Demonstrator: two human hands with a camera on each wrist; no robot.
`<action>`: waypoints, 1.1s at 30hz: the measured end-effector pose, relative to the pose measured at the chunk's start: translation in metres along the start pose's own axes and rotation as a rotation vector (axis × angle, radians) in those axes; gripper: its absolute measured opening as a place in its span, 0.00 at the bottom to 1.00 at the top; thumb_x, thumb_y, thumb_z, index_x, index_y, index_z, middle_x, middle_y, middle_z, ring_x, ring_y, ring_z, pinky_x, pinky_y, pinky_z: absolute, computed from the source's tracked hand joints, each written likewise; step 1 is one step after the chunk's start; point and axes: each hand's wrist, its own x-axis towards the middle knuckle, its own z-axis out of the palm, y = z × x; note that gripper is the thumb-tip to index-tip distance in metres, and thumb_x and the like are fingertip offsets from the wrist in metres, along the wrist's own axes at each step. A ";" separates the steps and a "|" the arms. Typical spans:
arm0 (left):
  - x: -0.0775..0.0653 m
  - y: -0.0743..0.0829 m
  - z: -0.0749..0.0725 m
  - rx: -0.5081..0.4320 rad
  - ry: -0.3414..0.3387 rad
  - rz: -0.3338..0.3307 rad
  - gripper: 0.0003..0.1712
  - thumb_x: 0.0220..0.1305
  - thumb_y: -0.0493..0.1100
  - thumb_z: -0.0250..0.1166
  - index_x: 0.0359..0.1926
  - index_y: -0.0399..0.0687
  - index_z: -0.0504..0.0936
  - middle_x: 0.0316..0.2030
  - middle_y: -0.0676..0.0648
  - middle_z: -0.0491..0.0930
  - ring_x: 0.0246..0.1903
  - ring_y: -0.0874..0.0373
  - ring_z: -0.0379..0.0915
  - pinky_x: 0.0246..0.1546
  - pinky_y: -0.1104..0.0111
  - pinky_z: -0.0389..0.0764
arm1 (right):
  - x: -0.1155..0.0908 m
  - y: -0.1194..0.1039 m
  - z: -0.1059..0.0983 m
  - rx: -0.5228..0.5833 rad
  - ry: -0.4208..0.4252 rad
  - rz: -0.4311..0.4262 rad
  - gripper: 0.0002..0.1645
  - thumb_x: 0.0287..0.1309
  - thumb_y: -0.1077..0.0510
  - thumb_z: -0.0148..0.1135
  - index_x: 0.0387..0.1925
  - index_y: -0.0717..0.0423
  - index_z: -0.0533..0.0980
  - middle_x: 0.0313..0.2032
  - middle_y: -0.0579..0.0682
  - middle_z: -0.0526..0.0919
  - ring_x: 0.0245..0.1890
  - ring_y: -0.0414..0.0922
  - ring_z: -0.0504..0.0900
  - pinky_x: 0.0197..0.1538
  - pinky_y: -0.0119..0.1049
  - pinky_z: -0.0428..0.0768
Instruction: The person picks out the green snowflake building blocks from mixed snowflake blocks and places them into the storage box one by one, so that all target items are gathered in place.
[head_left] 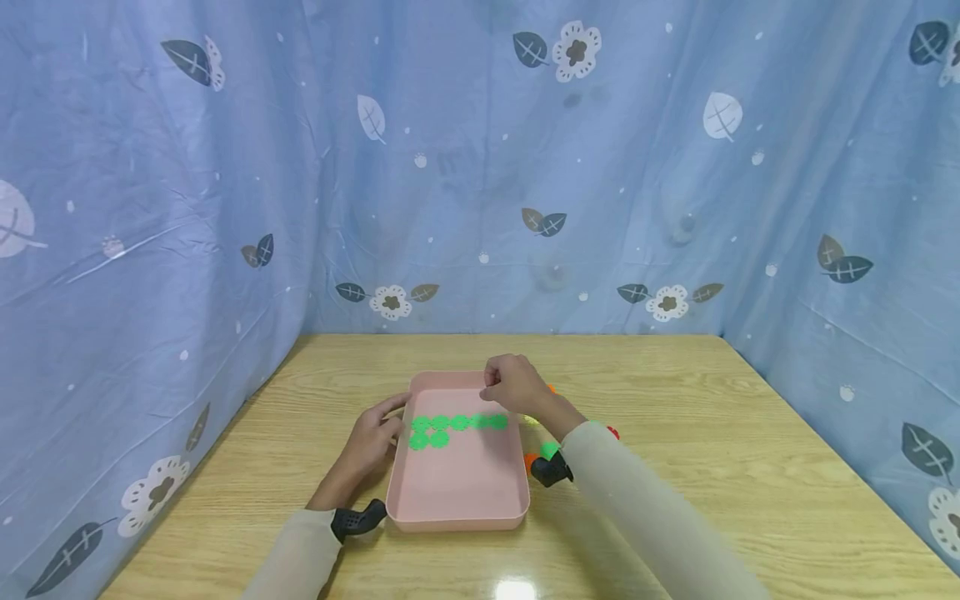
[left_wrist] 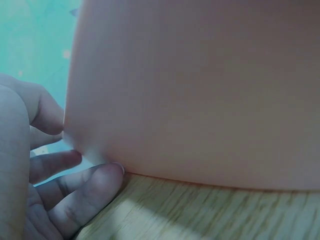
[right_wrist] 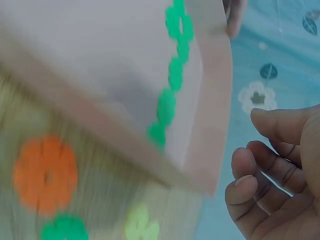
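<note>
A shallow pink tray (head_left: 459,492) lies on the table. Inside it, several green snowflake-shaped plastic discs (head_left: 459,423) form a row across, with two more below the row's left end. My left hand (head_left: 369,437) is at the tray's left side, its index finger reaching the rim near the far-left corner. In the left wrist view, fingertips (left_wrist: 107,182) meet the tray's outer wall (left_wrist: 200,100) low by the table. Over the tray's far-right corner is my right hand (head_left: 517,385). The right wrist view shows its fingers loosely bent, thumb apart, nothing between them.
Right of the tray, partly under my right forearm, lie loose discs: an orange disc (right_wrist: 46,175), a green disc (right_wrist: 65,229), a yellow one (right_wrist: 141,222) and a red one (head_left: 613,432). A blue patterned curtain (head_left: 480,167) encloses the wooden table (head_left: 697,450) behind and at the sides.
</note>
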 end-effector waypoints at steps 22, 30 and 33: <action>0.000 -0.001 0.003 0.017 0.018 -0.013 0.32 0.66 0.33 0.51 0.72 0.42 0.70 0.36 0.34 0.84 0.30 0.48 0.82 0.25 0.62 0.86 | -0.057 0.073 -0.057 -0.057 0.003 0.147 0.08 0.56 0.64 0.69 0.28 0.56 0.75 0.25 0.48 0.76 0.26 0.45 0.72 0.35 0.38 0.76; 0.001 -0.001 0.001 -0.011 0.014 -0.015 0.33 0.66 0.33 0.51 0.72 0.41 0.69 0.48 0.31 0.82 0.34 0.46 0.83 0.29 0.61 0.87 | -0.077 0.098 -0.062 -0.091 0.027 0.165 0.08 0.52 0.64 0.72 0.31 0.60 0.78 0.26 0.48 0.78 0.26 0.45 0.73 0.32 0.38 0.76; 0.000 -0.001 0.001 0.006 0.011 -0.004 0.32 0.66 0.33 0.51 0.72 0.41 0.69 0.46 0.32 0.82 0.33 0.47 0.83 0.28 0.62 0.87 | -0.083 0.104 -0.062 -0.109 -0.004 0.180 0.08 0.53 0.62 0.73 0.33 0.60 0.80 0.28 0.48 0.79 0.28 0.45 0.74 0.34 0.38 0.77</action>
